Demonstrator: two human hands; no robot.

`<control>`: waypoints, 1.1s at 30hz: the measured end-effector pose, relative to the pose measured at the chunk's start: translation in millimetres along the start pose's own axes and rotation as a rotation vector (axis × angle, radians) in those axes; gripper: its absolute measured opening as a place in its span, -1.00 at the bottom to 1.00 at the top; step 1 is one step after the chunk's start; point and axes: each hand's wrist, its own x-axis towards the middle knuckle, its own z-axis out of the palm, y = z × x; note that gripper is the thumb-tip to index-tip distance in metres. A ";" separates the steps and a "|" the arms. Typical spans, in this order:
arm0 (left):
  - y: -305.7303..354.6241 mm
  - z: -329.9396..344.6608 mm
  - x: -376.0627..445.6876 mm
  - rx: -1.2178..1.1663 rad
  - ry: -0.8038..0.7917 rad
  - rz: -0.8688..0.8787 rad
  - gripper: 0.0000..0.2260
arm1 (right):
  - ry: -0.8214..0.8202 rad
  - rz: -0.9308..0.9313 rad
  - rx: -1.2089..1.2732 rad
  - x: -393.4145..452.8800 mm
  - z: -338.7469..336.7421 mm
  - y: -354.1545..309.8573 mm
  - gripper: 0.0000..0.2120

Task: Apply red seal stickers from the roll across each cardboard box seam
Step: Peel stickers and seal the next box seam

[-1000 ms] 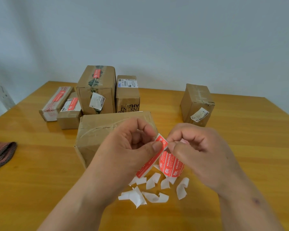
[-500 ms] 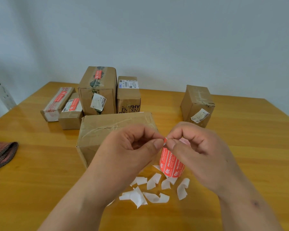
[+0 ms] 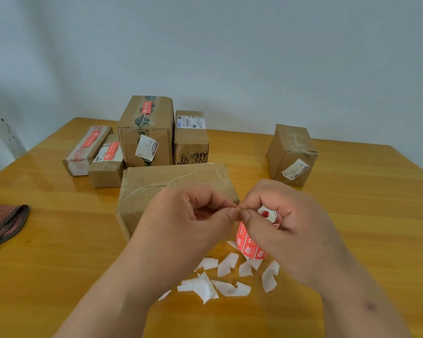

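Note:
My right hand point(image 3: 281, 223) grips the roll of red seal stickers point(image 3: 253, 245), upright just above the table. My left hand point(image 3: 193, 220) pinches the roll's loose sticker end at my right thumb tip; that end is almost hidden between the fingertips. Right behind my hands lies a wide cardboard box point(image 3: 171, 186) with clear tape on its top seam and no red sticker showing. Three boxes at the back left carry red stickers: a tall one point(image 3: 145, 132), a long flat one point(image 3: 88, 150) and a small one point(image 3: 108, 162).
Several white backing scraps point(image 3: 217, 281) litter the wooden table point(image 3: 59, 252) under my hands. Two more boxes stand behind: one with a barcode label point(image 3: 191, 137), one at the right point(image 3: 291, 154). A reddish cloth point(image 3: 5, 225) lies at the left edge.
The long red sticker strip that hung from my left fingers a second ago is no longer visible. My fingertips have closed together at the roll's top, which now shows its white core.

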 end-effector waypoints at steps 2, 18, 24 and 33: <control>-1.5 0.2 -0.4 -0.032 0.002 -0.015 -0.91 | 0.025 -0.008 -0.028 1.1 3.1 -0.4 -0.88; -19.7 -31.9 9.4 -0.562 0.392 -0.094 -0.76 | -0.064 0.114 -0.467 -3.4 -3.8 21.4 -0.88; -23.1 -34.6 8.2 -0.708 0.269 -0.041 -0.83 | -0.097 0.078 -0.566 -2.6 1.3 17.9 -0.79; -29.1 -33.9 1.2 -0.537 -0.042 0.091 -0.90 | -0.192 0.081 -0.348 3.3 0.2 8.0 -0.95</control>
